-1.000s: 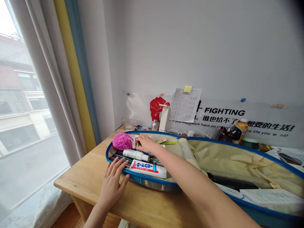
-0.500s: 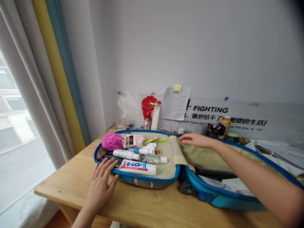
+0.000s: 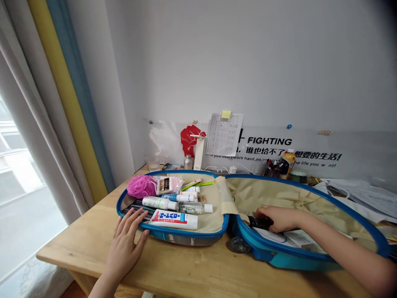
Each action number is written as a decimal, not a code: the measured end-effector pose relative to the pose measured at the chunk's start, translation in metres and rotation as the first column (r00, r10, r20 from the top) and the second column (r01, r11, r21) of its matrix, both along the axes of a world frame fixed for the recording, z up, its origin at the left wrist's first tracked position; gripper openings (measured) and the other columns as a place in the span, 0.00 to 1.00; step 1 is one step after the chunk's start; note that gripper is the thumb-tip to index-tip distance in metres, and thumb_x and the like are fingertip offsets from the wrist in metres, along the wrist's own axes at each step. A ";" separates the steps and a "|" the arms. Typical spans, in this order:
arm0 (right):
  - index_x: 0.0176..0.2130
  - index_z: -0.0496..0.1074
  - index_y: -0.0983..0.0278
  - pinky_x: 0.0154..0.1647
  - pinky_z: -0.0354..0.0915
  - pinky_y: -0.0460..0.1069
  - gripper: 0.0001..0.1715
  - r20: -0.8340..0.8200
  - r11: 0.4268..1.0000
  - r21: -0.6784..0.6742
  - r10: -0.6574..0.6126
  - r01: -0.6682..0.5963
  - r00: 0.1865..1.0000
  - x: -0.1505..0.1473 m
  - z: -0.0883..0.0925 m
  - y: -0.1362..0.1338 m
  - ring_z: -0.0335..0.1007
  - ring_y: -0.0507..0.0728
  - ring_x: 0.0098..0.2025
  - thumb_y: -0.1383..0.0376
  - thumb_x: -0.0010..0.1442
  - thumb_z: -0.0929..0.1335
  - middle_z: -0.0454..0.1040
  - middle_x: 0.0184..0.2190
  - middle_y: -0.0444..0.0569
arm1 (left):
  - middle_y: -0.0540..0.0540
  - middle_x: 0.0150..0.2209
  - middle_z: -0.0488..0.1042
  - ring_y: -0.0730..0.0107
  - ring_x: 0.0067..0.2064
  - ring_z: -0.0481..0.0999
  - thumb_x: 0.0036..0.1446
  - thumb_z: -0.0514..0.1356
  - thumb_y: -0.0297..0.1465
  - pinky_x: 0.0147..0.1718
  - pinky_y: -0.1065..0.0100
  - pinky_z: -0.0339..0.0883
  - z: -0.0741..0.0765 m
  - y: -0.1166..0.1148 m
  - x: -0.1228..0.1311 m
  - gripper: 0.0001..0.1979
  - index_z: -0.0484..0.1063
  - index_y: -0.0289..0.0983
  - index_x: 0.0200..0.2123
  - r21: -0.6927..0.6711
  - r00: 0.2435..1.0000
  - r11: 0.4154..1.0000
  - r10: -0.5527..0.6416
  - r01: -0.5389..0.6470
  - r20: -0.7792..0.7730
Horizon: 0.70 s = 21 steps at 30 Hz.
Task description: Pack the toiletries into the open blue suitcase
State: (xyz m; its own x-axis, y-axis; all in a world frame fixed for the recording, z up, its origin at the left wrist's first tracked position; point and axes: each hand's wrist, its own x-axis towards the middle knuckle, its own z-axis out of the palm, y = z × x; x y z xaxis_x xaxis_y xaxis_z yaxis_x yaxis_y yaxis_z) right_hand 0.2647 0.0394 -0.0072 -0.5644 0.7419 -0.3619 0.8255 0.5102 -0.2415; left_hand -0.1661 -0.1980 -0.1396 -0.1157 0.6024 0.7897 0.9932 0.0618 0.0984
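A blue suitcase (image 3: 201, 239) lies opened out in two halves on the wooden table. My left hand (image 3: 126, 236) rests with spread fingers on the front left rim of its left half. Beside those fingertips lie a toothpaste tube (image 3: 173, 219), a whitish bottle (image 3: 158, 203) and a clear bottle with a white cap (image 3: 194, 207). Behind them are a pink bath puff (image 3: 142, 186) and a pack of cotton swabs (image 3: 164, 185). In the right half, my right hand (image 3: 281, 217) has its fingers curled around a long black object (image 3: 259, 222), whose kind I cannot make out. White boxes or papers (image 3: 300, 239) lie below that hand.
Along the wall stand a silver bottle (image 3: 187, 162), a white charger (image 3: 232, 169), pens (image 3: 273, 167) and a yellow bottle (image 3: 288, 161). Papers (image 3: 350, 192) lie behind the right half. Grey curtains (image 3: 40, 103) hang at the left.
My right hand has moved from above the suitcase's hinge down and right into the right half, onto the black object. My left hand stays on the rim. The view has shifted slightly right.
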 end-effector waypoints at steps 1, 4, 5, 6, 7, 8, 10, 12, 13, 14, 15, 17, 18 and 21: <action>0.41 0.74 0.58 0.46 0.63 0.52 0.30 -0.008 1.000 -0.009 -0.002 0.002 1.000 -0.001 0.000 -0.001 0.70 0.62 0.45 0.72 0.34 0.67 0.73 0.43 0.50 | 0.44 0.57 0.70 0.52 0.63 0.61 0.63 0.52 0.38 0.62 0.49 0.53 0.000 0.000 0.000 0.22 0.62 0.44 0.59 -0.001 1.000 1.000 0.001 -0.001 -0.005; 0.43 0.74 0.58 0.49 0.63 0.53 0.32 -0.020 0.999 -0.041 -0.007 0.006 1.000 -0.001 0.000 -0.002 0.70 0.63 0.49 0.70 0.34 0.67 0.73 0.45 0.50 | 0.44 0.57 0.70 0.52 0.63 0.61 0.63 0.52 0.38 0.62 0.49 0.52 0.000 0.000 0.000 0.21 0.62 0.44 0.59 -0.004 1.000 1.000 0.002 -0.002 0.001; 0.44 0.74 0.58 0.51 0.62 0.53 0.32 -0.021 0.999 -0.052 -0.007 0.006 1.000 -0.001 -0.001 -0.001 0.69 0.63 0.50 0.69 0.34 0.67 0.73 0.46 0.50 | 0.44 0.57 0.70 0.52 0.63 0.61 0.63 0.52 0.38 0.62 0.49 0.52 0.000 0.000 0.000 0.21 0.62 0.44 0.59 -0.002 1.000 1.000 0.002 -0.001 0.005; 0.44 0.74 0.59 0.52 0.62 0.53 0.31 -0.022 0.998 -0.063 -0.007 0.005 1.000 -0.001 -0.001 0.000 0.69 0.62 0.50 0.69 0.35 0.67 0.73 0.46 0.50 | 0.44 0.57 0.70 0.52 0.63 0.61 0.63 0.52 0.38 0.62 0.48 0.52 0.000 0.001 0.000 0.22 0.62 0.44 0.59 -0.004 1.000 1.000 0.001 -0.001 0.006; 0.44 0.74 0.59 0.53 0.62 0.54 0.30 -0.023 0.997 -0.073 -0.005 0.003 1.000 -0.002 -0.001 0.001 0.69 0.61 0.50 0.69 0.37 0.68 0.72 0.46 0.50 | 0.44 0.57 0.70 0.52 0.63 0.61 0.63 0.52 0.37 0.62 0.48 0.52 -0.001 0.001 0.000 0.22 0.62 0.44 0.59 -0.005 1.000 1.000 0.000 0.000 0.006; 0.44 0.74 0.60 0.53 0.61 0.54 0.27 -0.024 0.997 -0.081 0.000 -0.001 1.000 -0.002 -0.002 0.003 0.68 0.60 0.49 0.68 0.40 0.68 0.72 0.45 0.50 | 0.43 0.57 0.70 0.52 0.64 0.61 0.63 0.52 0.37 0.61 0.48 0.53 -0.001 0.001 0.000 0.21 0.61 0.44 0.59 -0.006 1.000 1.000 0.000 0.000 0.003; 0.43 0.73 0.62 0.54 0.60 0.55 0.20 -0.021 0.995 -0.095 0.014 -0.016 1.000 -0.005 -0.002 0.006 0.68 0.58 0.48 0.65 0.47 0.70 0.72 0.44 0.50 | 0.43 0.57 0.70 0.52 0.64 0.60 0.63 0.52 0.37 0.61 0.48 0.53 -0.001 0.001 0.000 0.21 0.61 0.43 0.59 -0.007 1.000 1.000 0.000 0.000 -0.002; 0.42 0.72 0.64 0.54 0.60 0.56 0.15 -0.012 0.994 -0.106 0.028 -0.029 1.000 -0.007 -0.003 0.010 0.66 0.56 0.47 0.62 0.54 0.70 0.71 0.45 0.49 | 0.43 0.57 0.70 0.51 0.64 0.60 0.63 0.52 0.38 0.61 0.47 0.52 -0.001 0.001 0.001 0.21 0.62 0.44 0.59 -0.006 1.000 1.000 0.000 0.000 0.005; 0.42 0.72 0.64 0.54 0.60 0.56 0.13 -0.006 0.993 -0.112 0.032 -0.033 0.999 -0.007 -0.004 0.011 0.66 0.55 0.46 0.61 0.56 0.70 0.71 0.44 0.48 | 0.43 0.57 0.70 0.52 0.64 0.60 0.63 0.52 0.38 0.62 0.47 0.52 -0.001 0.001 0.001 0.21 0.62 0.44 0.59 -0.005 1.000 1.000 0.000 0.000 0.012; 0.41 0.71 0.64 0.52 0.61 0.56 0.13 -0.002 0.992 -0.119 0.033 -0.033 0.999 -0.008 -0.004 0.012 0.66 0.54 0.45 0.60 0.57 0.70 0.71 0.44 0.48 | 0.44 0.57 0.70 0.52 0.64 0.61 0.63 0.52 0.38 0.62 0.47 0.52 -0.001 0.001 0.001 0.21 0.62 0.44 0.59 -0.004 1.000 1.000 0.000 0.000 0.019; 0.41 0.71 0.64 0.51 0.62 0.55 0.12 -0.002 0.991 -0.127 0.031 -0.031 1.000 -0.007 -0.005 0.013 0.66 0.54 0.44 0.60 0.58 0.70 0.71 0.43 0.47 | 0.44 0.57 0.70 0.52 0.64 0.61 0.63 0.52 0.38 0.62 0.48 0.52 -0.001 0.001 0.001 0.21 0.62 0.44 0.59 -0.004 1.000 1.000 -0.001 0.001 0.025; 0.41 0.70 0.64 0.48 0.63 0.54 0.13 -0.020 0.990 -0.141 0.021 -0.024 1.000 -0.005 -0.005 0.014 0.67 0.53 0.42 0.59 0.58 0.69 0.71 0.41 0.46 | 0.44 0.57 0.70 0.53 0.64 0.61 0.63 0.52 0.37 0.62 0.48 0.52 -0.001 0.001 0.000 0.21 0.62 0.44 0.59 -0.001 1.000 1.000 -0.004 0.004 0.022; 0.41 0.70 0.64 0.48 0.63 0.53 0.13 -0.036 0.989 -0.147 0.014 -0.020 0.999 -0.004 -0.005 0.014 0.67 0.53 0.41 0.58 0.58 0.69 0.71 0.40 0.47 | 0.44 0.57 0.70 0.53 0.64 0.61 0.63 0.52 0.37 0.62 0.48 0.52 -0.001 0.001 0.000 0.21 0.62 0.44 0.59 0.000 1.000 1.000 -0.004 0.004 0.016; 0.42 0.70 0.64 0.47 0.63 0.53 0.18 -0.084 0.985 -0.174 -0.005 -0.010 0.996 -0.001 -0.003 0.013 0.67 0.54 0.41 0.56 0.54 0.70 0.73 0.40 0.49 | 0.44 0.57 0.70 0.52 0.63 0.61 0.63 0.52 0.37 0.61 0.48 0.53 -0.001 0.001 0.000 0.21 0.63 0.44 0.59 0.001 1.000 1.000 -0.007 0.007 0.011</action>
